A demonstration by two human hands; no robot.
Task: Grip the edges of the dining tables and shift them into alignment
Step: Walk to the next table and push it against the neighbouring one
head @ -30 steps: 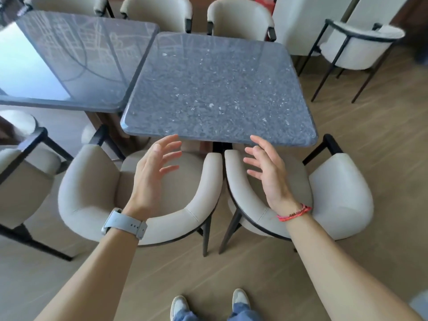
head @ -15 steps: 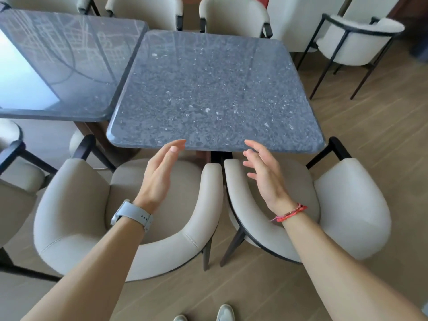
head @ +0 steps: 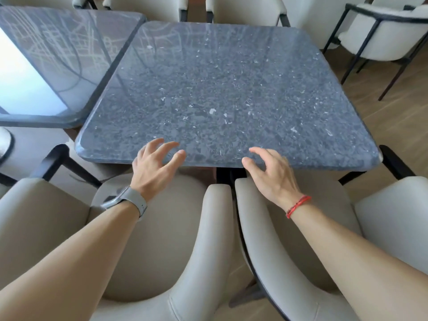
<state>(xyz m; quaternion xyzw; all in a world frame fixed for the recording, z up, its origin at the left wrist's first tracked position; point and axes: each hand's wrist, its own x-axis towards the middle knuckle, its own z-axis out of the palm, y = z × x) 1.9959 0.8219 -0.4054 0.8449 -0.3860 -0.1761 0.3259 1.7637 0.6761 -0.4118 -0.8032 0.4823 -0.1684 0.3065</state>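
Note:
A square dark speckled stone table (head: 222, 89) stands in front of me, turned at an angle to a second glossy dark table (head: 58, 61) on its left; their corners overlap or touch at the left. My left hand (head: 155, 163), with a grey watch on the wrist, hovers palm down over the near edge, fingers spread and slightly bent. My right hand (head: 271, 170), with a red string bracelet, is over the same near edge, fingers loosely bent. Neither hand grips the table.
Two cream armchairs (head: 150, 239) (head: 301, 239) stand side by side between me and the table. More cream chairs sit at the far side (head: 243, 8) and far right (head: 382, 35). Wooden floor (head: 393, 117) shows on the right.
I have leaned in toward the table. Both hands moved forward from above the chair backs to the table's near edge and turned from facing each other to palm down.

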